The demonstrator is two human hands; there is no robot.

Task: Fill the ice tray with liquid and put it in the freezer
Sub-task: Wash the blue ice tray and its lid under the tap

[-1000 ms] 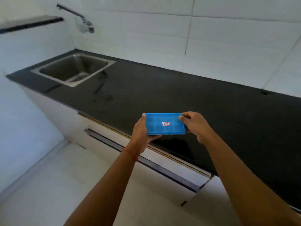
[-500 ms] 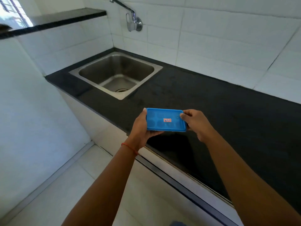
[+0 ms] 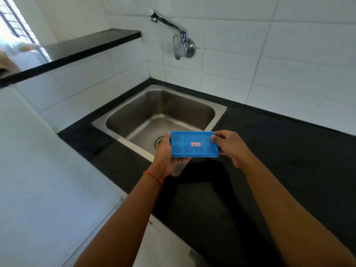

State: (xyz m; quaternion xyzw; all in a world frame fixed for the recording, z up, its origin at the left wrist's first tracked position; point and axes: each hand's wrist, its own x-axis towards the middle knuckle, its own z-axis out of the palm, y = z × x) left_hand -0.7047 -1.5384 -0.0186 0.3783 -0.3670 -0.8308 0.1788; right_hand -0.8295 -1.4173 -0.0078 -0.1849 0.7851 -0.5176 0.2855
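Note:
A blue ice tray (image 3: 192, 144) with a small red-and-white label is held flat in the air over the front edge of the steel sink (image 3: 219, 110). My left hand (image 3: 165, 157) grips its left end, fingers under the tray and thumb on the side. My right hand (image 3: 229, 145) pinches its right end. A chrome wall tap (image 3: 179, 40) sticks out of the tiles above the sink's back, its spout pointing left, no water running. Round hollows show faintly in the tray's top.
The black stone counter (image 3: 279, 160) runs right from the sink, with white tiled wall behind. A black shelf (image 3: 86, 45) tops a low tiled wall at the left. A window (image 3: 13, 22) is at the far upper left. A white panel (image 3: 38, 180) fills the lower left.
The view has swung left and closer: the sink and tap now sit straight ahead. Both hands carried the tray from over the bare counter to the sink's front edge, grip unchanged.

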